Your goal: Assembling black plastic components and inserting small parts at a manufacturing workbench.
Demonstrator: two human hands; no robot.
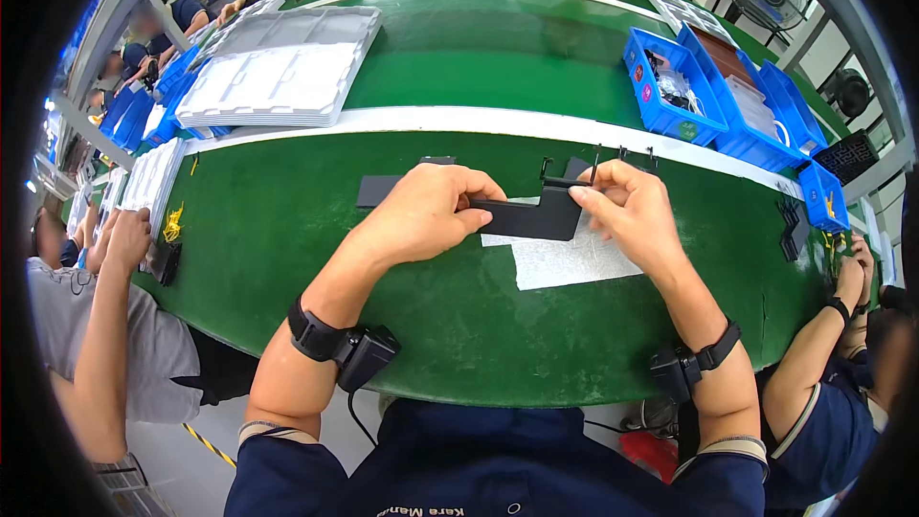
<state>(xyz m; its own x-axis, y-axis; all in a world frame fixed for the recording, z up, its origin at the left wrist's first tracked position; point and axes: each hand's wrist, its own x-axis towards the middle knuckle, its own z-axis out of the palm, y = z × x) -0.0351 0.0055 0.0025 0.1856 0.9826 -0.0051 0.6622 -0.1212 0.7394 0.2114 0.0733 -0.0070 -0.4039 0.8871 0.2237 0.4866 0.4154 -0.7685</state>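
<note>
A flat black L-shaped part (531, 220) is gripped at its left end by my left hand (431, 213), thumb in front and fingers behind. My right hand (627, 209) pinches a thin black bracket (567, 182) with upright prongs, held against the L-shaped part's upper right edge. Whether the two pieces are joined I cannot tell. Below them lies a white sheet (565, 265), wrinkled, on the green tabletop (459, 335). Another flat black part (376, 191) rests beside my left wrist, and similar pronged black pieces (638, 157) are just beyond my right hand.
Stacked white trays (278, 67) stand at the far left. Blue bins (675, 96) with small parts line the far right, and a smaller blue bin (823, 196) is nearer. Black angled parts (793, 230) lie at right, yellow ties (173, 224) at left. Co-workers sit on both sides and opposite.
</note>
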